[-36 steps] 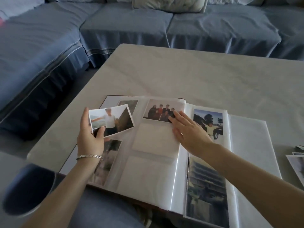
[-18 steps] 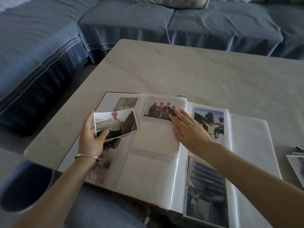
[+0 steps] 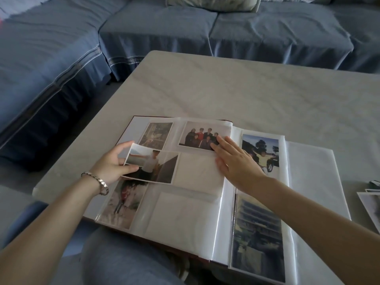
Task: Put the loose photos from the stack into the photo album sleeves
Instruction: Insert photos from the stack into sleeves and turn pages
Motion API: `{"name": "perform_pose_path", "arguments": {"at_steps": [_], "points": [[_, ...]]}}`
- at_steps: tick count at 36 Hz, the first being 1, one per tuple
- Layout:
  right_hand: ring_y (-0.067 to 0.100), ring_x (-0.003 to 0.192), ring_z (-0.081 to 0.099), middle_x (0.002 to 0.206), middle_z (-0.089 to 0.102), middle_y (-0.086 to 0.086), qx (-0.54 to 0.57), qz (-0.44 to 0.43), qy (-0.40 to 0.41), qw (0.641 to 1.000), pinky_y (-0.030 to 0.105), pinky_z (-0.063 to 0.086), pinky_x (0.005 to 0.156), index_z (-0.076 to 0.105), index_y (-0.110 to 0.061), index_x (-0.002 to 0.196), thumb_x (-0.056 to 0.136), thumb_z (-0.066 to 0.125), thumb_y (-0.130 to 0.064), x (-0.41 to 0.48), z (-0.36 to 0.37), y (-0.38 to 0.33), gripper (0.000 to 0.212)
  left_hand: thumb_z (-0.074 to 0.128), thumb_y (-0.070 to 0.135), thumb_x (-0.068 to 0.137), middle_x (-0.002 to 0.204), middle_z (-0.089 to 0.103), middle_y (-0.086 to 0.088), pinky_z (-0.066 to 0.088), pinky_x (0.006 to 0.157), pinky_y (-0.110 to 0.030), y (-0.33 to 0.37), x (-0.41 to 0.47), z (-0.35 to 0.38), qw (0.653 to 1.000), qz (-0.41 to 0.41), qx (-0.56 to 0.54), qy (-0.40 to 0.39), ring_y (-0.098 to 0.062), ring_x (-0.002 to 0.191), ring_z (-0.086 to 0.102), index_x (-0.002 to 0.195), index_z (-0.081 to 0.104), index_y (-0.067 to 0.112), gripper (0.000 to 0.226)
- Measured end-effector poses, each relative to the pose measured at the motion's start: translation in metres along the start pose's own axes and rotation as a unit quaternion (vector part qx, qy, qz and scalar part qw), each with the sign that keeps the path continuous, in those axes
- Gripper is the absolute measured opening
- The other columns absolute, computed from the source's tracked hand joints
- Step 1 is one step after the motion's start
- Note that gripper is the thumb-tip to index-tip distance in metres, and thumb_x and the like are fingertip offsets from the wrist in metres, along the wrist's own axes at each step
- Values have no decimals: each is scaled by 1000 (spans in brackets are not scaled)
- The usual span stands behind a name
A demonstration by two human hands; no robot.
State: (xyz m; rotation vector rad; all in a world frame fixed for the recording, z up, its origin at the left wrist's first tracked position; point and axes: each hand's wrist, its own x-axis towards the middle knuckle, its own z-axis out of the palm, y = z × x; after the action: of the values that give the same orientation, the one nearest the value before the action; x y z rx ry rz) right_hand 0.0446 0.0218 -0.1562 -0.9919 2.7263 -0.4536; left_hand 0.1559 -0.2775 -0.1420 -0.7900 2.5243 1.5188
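- A blue-covered sofa (image 3: 156, 27) runs along the far and left sides of a pale, marble-veined desk (image 3: 246, 89).
- The photo album (image 3: 181, 214) lies open at the desk's near edge. Several of its sleeves are filled and others are blank.
- The left hand (image 3: 112, 164), a metal bracelet (image 3: 98, 181) on its wrist, pinches the loose photo (image 3: 156, 164) by its left end, thumb on top and fingers behind.
- That photo lies low over the left page, its right end against the empty middle sleeve (image 3: 197, 173). Whether it has entered the sleeve cannot be told.
- The right hand (image 3: 236, 161) lies spread flat on the same page near the spine. Its fingers are straight, and the fingertips touch the lower right corner of the sleeved group photo (image 3: 202, 134).
- The stack (image 3: 370, 200) of loose photos sits at the desk's right edge, well apart from the album and partly cut off by the frame.
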Motion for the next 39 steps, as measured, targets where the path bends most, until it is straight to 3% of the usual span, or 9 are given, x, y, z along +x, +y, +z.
{"name": "perform_pose_path", "arguments": {"at_steps": [3, 5, 8, 11, 18, 22, 26, 30, 39], "points": [[8, 144, -6, 157, 3, -8, -2, -1, 2, 1000, 29, 4, 114, 18, -27, 148, 101, 24, -33, 1, -1, 1, 48, 72, 6, 79, 111, 58, 17, 40, 68, -5, 15, -4, 13, 997, 38, 67, 0, 7, 83, 59, 138, 37, 35, 74], [8, 144, -6, 157, 4, -8, -1, -2, 2, 1000, 28, 2, 113, 18, -27, 148, 102, 24, -33, 0, -1, 1, 48, 71, 10, 80, 129, 45, 17, 38, 78, -9, 21, -7, 23, 993, 53, 99, -21, -2, 98, 55, 141, 35, 32, 74], [9, 144, -7, 158, 3, -7, -6, -7, -1, 1000, 27, -1, 112, 16, -27, 149, 102, 22, -34, 0, 0, 1, 48, 66, 15, 86, 135, 50, 3, 36, 81, -12, 29, -8, 32, 991, 64, 108, -36, -8, 106, 53, 143, 32, 33, 69], [10, 144, -7, 158, 3, -7, -7, -7, -4, 1000, 26, -2, 110, 16, -27, 149, 102, 22, -34, 0, -1, 1, 48, 50, 16, 95, 141, 47, -7, 39, 94, -30, 35, -9, 35, 995, 33, 92, -15, -22, 121, 50, 141, 38, 30, 50], [9, 144, -7, 158, 3, -7, -2, -3, -10, 1000, 30, 2, 113, 16, -27, 149, 102, 22, -35, 0, -2, 1, 48, 68, 4, 82, 102, 69, -12, 46, 86, -29, 35, -5, 37, 992, -2, 96, 85, -24, 94, 64, 108, 67, 6, 27], [10, 144, -7, 158, 3, -7, -2, -4, -9, 1000, 30, 2, 114, 16, -27, 149, 102, 22, -34, 0, -3, 1, 48, 72, 4, 78, 73, 68, -3, 50, 58, -17, 30, -2, 37, 992, -10, 74, 100, -12, 64, 62, 82, 72, 10, 7], [9, 144, -8, 158, 2, -7, -1, -5, -10, 1000, 28, -1, 112, 15, -27, 149, 102, 21, -34, -2, -3, 1, 48, 73, 3, 76, 76, 69, -4, 53, 58, -21, 33, -2, 42, 996, -62, -25, 52, -15, 68, 65, 70, 70, 17, 15], [10, 144, -7, 158, 3, -6, 0, -7, -9, 1000, 28, 0, 113, 16, -26, 149, 102, 21, -34, -1, -4, 0, 47, 72, -1, 75, 81, 69, -10, 57, 69, -32, 39, -1, 52, 990, -103, -98, 8, -22, 74, 67, 73, 68, 13, 14], [7, 143, -6, 157, 6, -9, 31, 3, -27, 999, 33, 4, 115, 19, -29, 148, 101, 20, -38, 1, -7, 3, 48, 63, 5, 86, 67, 70, -5, 53, 49, -19, 53, -3, 60, 986, -110, -121, -39, -14, 59, 68, 81, 67, 4, 6]]}}
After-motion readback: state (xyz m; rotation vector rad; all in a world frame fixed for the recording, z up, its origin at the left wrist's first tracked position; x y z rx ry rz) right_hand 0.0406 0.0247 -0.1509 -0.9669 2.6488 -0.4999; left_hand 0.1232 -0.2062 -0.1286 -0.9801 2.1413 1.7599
